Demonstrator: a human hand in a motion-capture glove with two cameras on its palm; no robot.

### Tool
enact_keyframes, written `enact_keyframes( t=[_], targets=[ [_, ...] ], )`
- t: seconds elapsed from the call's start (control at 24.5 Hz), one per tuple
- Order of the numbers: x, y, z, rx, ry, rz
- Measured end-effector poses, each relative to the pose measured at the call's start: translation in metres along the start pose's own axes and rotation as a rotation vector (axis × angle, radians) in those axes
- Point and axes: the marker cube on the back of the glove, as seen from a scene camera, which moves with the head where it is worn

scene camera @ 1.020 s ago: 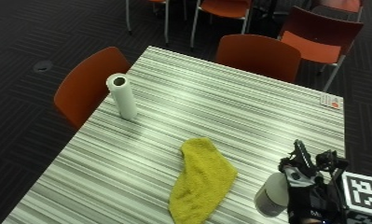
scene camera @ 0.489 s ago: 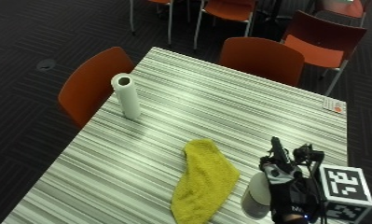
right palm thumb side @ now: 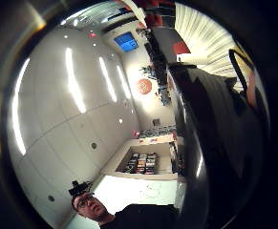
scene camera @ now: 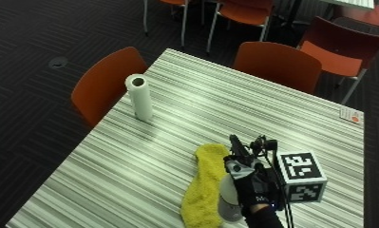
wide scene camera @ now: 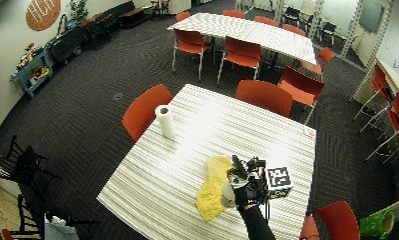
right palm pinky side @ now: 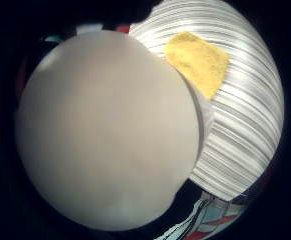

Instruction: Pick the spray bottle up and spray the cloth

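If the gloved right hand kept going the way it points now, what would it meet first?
The right hand grips the spray bottle and points up the table, away from the person. The yellow cloth lies beside that line, not in it. The way looks free across bare tabletop, though depth is hard to judge.

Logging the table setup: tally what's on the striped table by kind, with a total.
Spray bottle: 1, gripped by the gloved right hand
Yellow cloth: 1
Paper towel roll: 1, upright
Small white and orange item at the table's far corner: 1, too small to identify
Total: 4
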Motion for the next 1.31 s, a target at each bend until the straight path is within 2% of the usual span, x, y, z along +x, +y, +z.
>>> enact_keyframes(
  t=[0.16,0.41,0.73,1.06,1.31],
  targets=[
    [0.02,-0.021,0.008,-0.054,0.14,0.194],
    [0.063,-0.042,0.017,-0.23,0.327,0.523],
    [0.124,-0.037,0.016,-0.369,0.513,0.901],
    [0.147,-0.019,0.015,-0.425,0.547,1.0],
    [0.155,-0.03,0.007,-0.315,0.58,0.941]
  ],
)
